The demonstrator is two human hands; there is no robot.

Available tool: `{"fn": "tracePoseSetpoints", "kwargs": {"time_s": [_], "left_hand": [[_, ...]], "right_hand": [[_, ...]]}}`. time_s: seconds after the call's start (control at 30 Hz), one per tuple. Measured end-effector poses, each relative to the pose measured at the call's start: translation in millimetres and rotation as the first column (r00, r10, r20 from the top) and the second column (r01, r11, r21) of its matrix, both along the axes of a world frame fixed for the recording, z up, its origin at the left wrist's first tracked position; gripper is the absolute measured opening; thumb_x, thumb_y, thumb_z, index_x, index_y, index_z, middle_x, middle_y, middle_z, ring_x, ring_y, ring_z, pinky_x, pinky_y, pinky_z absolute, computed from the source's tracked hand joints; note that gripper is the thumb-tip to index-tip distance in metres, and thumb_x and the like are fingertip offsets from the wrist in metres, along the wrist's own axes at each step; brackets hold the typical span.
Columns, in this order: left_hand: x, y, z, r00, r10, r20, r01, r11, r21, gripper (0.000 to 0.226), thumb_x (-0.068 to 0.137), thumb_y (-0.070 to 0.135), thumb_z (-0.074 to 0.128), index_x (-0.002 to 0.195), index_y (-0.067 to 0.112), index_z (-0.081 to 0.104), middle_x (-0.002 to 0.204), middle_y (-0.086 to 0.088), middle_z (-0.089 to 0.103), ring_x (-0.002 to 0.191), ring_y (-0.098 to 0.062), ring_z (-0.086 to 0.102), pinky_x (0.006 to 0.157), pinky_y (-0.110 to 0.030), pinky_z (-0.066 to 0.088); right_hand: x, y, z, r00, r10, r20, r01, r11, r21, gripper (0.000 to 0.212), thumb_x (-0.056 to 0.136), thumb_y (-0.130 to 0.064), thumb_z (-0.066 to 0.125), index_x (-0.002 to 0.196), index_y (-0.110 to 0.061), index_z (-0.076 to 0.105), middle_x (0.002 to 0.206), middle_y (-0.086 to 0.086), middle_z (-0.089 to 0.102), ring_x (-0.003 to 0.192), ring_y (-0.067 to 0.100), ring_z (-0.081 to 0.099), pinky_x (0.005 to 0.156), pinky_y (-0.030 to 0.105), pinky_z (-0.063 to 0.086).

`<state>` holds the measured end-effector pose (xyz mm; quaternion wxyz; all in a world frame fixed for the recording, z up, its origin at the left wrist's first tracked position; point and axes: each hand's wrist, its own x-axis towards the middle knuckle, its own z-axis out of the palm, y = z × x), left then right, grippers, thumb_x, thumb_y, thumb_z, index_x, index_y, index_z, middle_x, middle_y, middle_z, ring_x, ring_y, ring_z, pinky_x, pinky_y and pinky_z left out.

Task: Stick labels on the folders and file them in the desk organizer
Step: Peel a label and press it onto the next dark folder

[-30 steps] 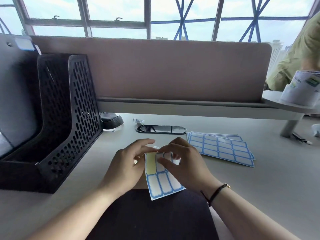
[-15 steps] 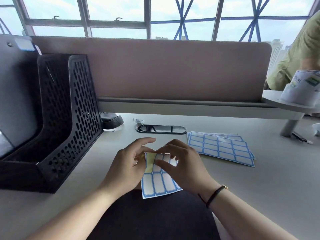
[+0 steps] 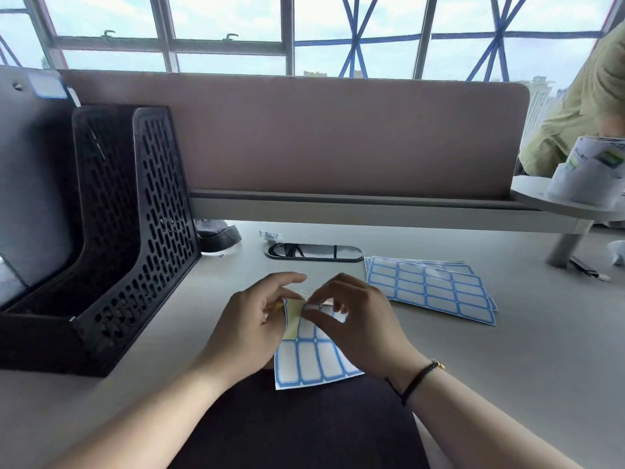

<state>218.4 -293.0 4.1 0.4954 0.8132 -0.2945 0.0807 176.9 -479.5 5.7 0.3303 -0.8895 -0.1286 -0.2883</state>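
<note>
A pale grey desk (image 3: 507, 384) is stretching out under a big window with blue-taped panes, and a mauve fabric partition screen (image 3: 304, 133) is standing across the back of it. Down at the near edge, both hands are working on a small sheet of white labels with blue borders (image 3: 313, 362). The left hand (image 3: 247, 328) is gripping the sheet's left edge, fingers curled, bending the yellowish backing towards the camera. The right hand (image 3: 362, 328) is pinching at the top of the sheet with thumb and forefinger, the other fingers bent loosely above it; whether a label is actually lifting off is too small to tell. A black cord bracelet (image 3: 417, 379) is sitting on the right wrist. The sheet's lower end is lying over a dark folder (image 3: 297, 431) at the desk's front edge.

Off to the left, a black perforated plastic desk organizer (image 3: 142, 231) is standing upright, with a grey folder (image 3: 30, 184) already leaning in its far compartment and carrying a label near its top. To the right of the hands, apart from them, a stack of full blue-bordered label sheets (image 3: 429, 287) is lying flat. Behind, a black oval cable port (image 3: 314, 252) is set into the desk. At far right, a white paper roll (image 3: 588, 170) is resting on a raised shelf.
</note>
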Motion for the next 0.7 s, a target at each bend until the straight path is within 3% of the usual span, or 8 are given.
{"fn": "tracePoseSetpoints", "kwargs": {"time_s": [0.2,0.33,0.43,0.53,0.7], "left_hand": [[2.2,-1.4,2.0,0.995,0.058,0.077,-0.059,0.998,0.008,0.042,0.087,0.001,0.067,0.113,0.034,0.068,0.098,0.025,0.072,0.098,0.000,0.065,0.081,-0.010,0.042],[-0.5,-2.9,3.8,0.997,0.051,-0.055,-0.051,0.999,0.002,0.040,0.090,0.001,0.057,0.104,0.037,0.067,0.095,0.021,0.073,0.082,-0.007,0.063,0.076,-0.023,0.048],[-3.0,-3.2,4.2,0.986,-0.026,-0.163,0.020,0.999,-0.040,0.029,0.088,0.013,0.053,0.104,0.033,0.065,0.098,0.013,0.075,0.093,-0.008,0.066,0.085,-0.032,0.050],[-2.7,-3.0,2.4,0.979,-0.059,-0.194,0.055,0.998,-0.028,0.024,0.090,0.019,0.064,0.108,0.035,0.062,0.102,0.013,0.075,0.097,-0.005,0.068,0.087,-0.026,0.050],[-0.2,-5.6,-4.9,0.990,-0.070,-0.124,0.075,0.996,0.042,0.048,0.077,0.014,0.083,0.115,0.035,0.062,0.108,0.013,0.072,0.109,0.002,0.065,0.099,-0.018,0.048]], "right_hand": [[1.6,-7.5,-2.5,0.994,-0.043,-0.102,0.042,0.999,-0.007,0.013,0.082,-0.035,0.078,0.093,-0.031,0.072,0.082,-0.019,0.061,0.074,0.004,0.056,0.060,0.012,0.038],[3.6,-10.4,-3.8,0.984,-0.062,-0.165,0.063,0.998,0.001,0.018,0.082,-0.038,0.077,0.098,-0.033,0.071,0.088,-0.016,0.064,0.076,0.004,0.059,0.062,0.015,0.042],[4.2,-9.8,-6.2,0.975,-0.055,-0.214,0.055,0.998,-0.002,0.020,0.082,-0.039,0.077,0.100,-0.034,0.070,0.091,-0.015,0.064,0.075,0.003,0.060,0.065,0.020,0.048],[4.3,-9.3,-9.0,0.966,-0.041,-0.257,0.050,0.998,0.029,0.020,0.081,-0.036,0.077,0.099,-0.034,0.070,0.091,-0.015,0.065,0.076,0.003,0.062,0.067,0.020,0.049],[6.0,-10.7,-9.1,0.941,-0.048,-0.336,0.114,0.977,0.180,0.020,0.080,-0.033,0.079,0.097,-0.036,0.069,0.089,-0.016,0.068,0.077,0.000,0.061,0.067,0.015,0.046]]}}
